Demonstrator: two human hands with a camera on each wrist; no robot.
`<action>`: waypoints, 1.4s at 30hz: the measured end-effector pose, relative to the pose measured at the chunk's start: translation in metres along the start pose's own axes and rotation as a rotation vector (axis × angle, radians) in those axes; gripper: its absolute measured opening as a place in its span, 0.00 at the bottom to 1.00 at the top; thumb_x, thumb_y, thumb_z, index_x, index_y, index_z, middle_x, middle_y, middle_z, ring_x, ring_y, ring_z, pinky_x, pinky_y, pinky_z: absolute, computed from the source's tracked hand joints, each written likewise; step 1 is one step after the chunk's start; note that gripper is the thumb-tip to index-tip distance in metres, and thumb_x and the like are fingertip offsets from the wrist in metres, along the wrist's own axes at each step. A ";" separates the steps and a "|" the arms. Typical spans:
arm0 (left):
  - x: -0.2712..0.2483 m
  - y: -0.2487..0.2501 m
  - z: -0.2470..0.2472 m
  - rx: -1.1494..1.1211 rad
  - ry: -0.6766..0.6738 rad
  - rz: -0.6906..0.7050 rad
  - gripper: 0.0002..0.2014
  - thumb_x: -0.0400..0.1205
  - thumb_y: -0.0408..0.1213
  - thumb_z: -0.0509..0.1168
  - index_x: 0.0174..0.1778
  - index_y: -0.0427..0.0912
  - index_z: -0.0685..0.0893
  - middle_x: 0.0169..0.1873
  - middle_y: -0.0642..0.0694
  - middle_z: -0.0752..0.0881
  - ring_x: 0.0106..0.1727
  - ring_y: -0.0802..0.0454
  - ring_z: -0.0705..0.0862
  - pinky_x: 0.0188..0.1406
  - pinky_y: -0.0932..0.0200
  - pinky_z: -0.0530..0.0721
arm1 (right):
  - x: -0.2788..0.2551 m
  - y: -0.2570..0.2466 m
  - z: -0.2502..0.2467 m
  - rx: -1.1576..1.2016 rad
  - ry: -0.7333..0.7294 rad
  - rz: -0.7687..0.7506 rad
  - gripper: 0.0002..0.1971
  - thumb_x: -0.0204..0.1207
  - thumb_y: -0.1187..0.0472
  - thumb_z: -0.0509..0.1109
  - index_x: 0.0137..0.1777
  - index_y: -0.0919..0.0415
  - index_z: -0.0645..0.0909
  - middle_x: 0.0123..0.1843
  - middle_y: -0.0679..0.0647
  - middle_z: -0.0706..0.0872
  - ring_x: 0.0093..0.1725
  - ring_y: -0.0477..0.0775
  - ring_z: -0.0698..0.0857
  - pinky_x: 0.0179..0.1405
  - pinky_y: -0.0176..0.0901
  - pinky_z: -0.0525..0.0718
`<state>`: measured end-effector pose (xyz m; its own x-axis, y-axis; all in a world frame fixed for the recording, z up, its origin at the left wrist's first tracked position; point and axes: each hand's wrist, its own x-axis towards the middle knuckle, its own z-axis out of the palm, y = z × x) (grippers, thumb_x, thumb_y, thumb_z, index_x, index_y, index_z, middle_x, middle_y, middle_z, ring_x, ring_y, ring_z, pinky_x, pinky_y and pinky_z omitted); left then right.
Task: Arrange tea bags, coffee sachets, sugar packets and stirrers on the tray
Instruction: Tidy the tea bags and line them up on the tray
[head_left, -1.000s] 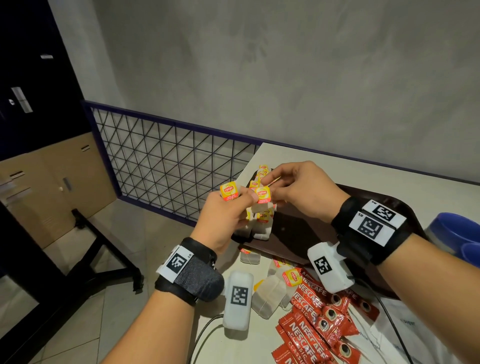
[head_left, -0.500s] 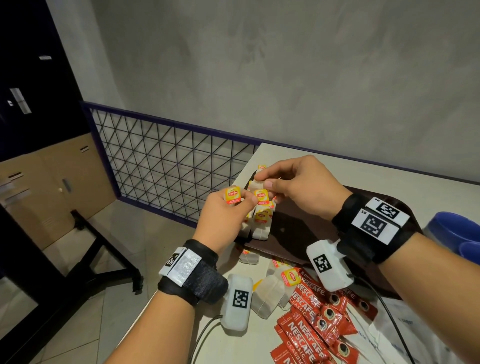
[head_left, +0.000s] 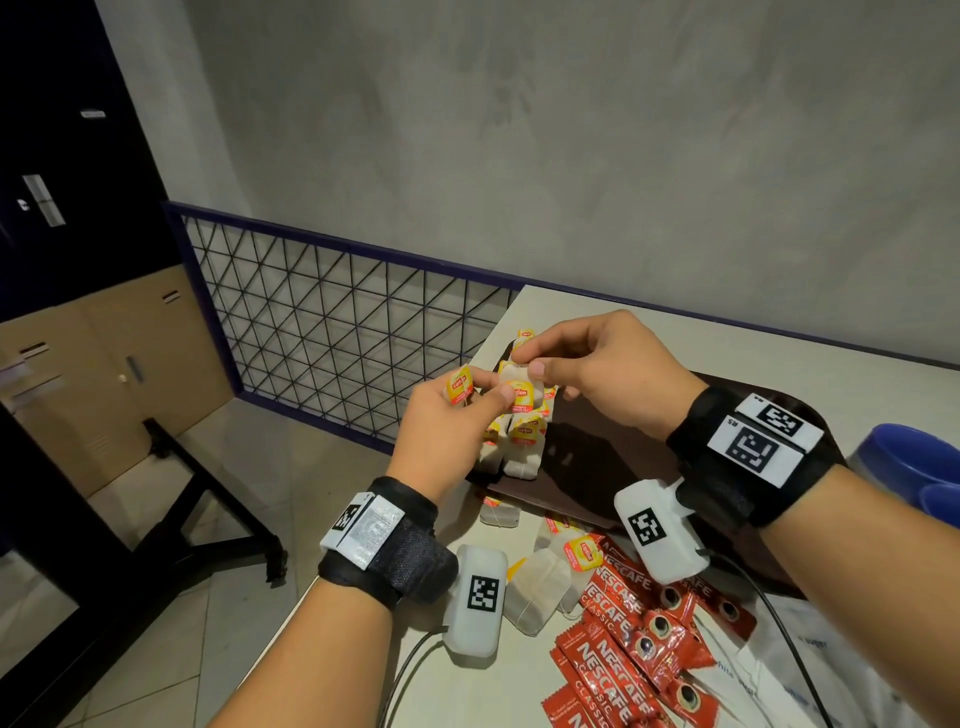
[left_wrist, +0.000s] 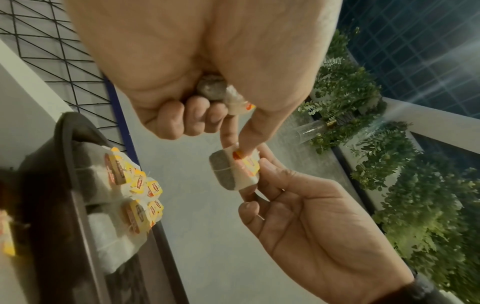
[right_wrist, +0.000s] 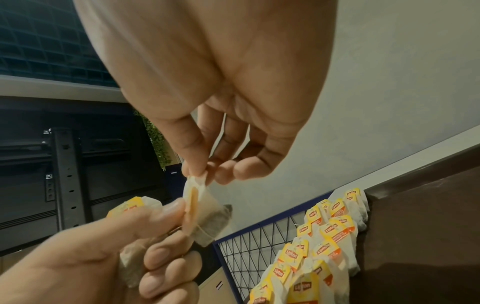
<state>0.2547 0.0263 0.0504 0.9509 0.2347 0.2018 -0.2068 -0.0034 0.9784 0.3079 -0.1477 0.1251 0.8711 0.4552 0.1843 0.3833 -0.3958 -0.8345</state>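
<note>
Yellow-tagged tea bags (head_left: 521, 391): 2 held.

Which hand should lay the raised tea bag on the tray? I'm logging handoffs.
Probably the right hand: it pinches the tea bag's top, over the tray. The left hand also grips a second bag.

Blue cups (head_left: 919, 470) (stacked), wire-mesh railing (head_left: 332, 332)

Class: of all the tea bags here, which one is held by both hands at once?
The tea bag pinched between the right hand and left hand, above the tray. Another sits in the left hand alone; the rest lie untouched.
</note>
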 end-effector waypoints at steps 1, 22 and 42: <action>0.000 -0.001 0.000 0.013 0.004 0.017 0.06 0.81 0.36 0.76 0.39 0.48 0.92 0.39 0.42 0.94 0.42 0.50 0.90 0.46 0.50 0.83 | 0.000 0.000 0.000 -0.007 0.004 -0.003 0.08 0.82 0.66 0.76 0.55 0.56 0.94 0.53 0.48 0.95 0.47 0.37 0.90 0.35 0.22 0.81; -0.004 -0.002 0.001 0.002 -0.166 0.006 0.04 0.84 0.36 0.73 0.51 0.45 0.94 0.34 0.50 0.86 0.29 0.61 0.78 0.29 0.70 0.75 | 0.003 -0.005 -0.004 -0.059 -0.001 -0.054 0.05 0.79 0.63 0.80 0.54 0.57 0.92 0.48 0.51 0.95 0.49 0.49 0.93 0.44 0.34 0.90; -0.006 0.004 0.002 0.044 -0.070 0.037 0.05 0.84 0.38 0.74 0.45 0.42 0.93 0.42 0.39 0.94 0.44 0.44 0.90 0.47 0.46 0.86 | -0.002 -0.007 0.005 -0.087 -0.028 -0.025 0.06 0.83 0.60 0.75 0.56 0.56 0.92 0.47 0.52 0.94 0.42 0.51 0.91 0.41 0.36 0.90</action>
<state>0.2485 0.0232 0.0533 0.9567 0.1655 0.2394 -0.2335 -0.0544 0.9708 0.3020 -0.1418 0.1276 0.8526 0.4872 0.1892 0.4313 -0.4513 -0.7812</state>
